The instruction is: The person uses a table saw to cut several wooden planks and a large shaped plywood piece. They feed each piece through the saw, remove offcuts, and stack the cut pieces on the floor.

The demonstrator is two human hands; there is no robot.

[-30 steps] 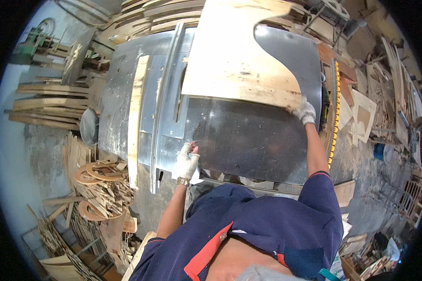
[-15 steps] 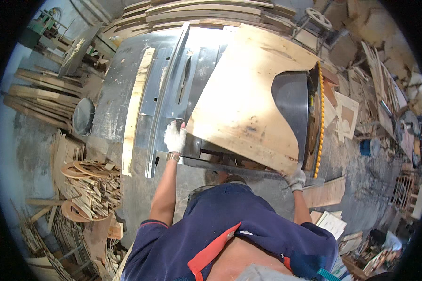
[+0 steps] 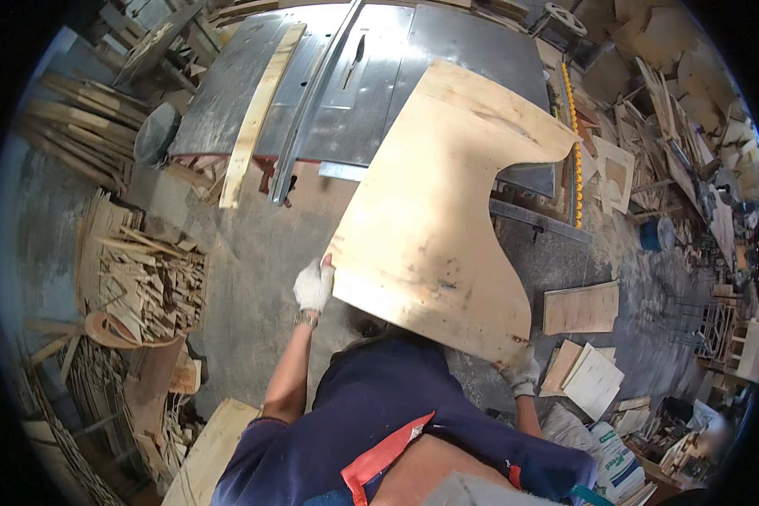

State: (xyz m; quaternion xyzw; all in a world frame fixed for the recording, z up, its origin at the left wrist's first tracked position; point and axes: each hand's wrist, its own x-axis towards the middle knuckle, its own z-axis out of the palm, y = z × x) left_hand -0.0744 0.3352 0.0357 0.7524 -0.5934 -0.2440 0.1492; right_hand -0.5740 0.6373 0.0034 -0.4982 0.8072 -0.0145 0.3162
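A large pale plywood panel point(image 3: 426, 211) with one deeply curved side stretches from in front of my body over the right part of a metal saw table point(image 3: 379, 110). My left hand point(image 3: 314, 285), in a whitish work glove, is closed on the panel's left edge near its close corner, thumb on top. At the near right corner my right hand point(image 3: 521, 374), also gloved, grips the panel; its fingers are partly hidden beneath. Left of the panel, a long metal fence point(image 3: 316, 97) crosses the table beside a blade slot point(image 3: 358, 52).
A pale wooden strip point(image 3: 261, 118) lies along the table's left part, overhanging its front. A yellow roller strip point(image 3: 573, 143) borders the right side. Scrap wood point(image 3: 148, 287) is piled at left; boards point(image 3: 582, 308) and a white sack point(image 3: 616, 460) lie on the floor at right.
Both hands have drawn the panel toward my body, so its near end now hangs past the table's front edge. The table now appears farther away, and more floor shows.
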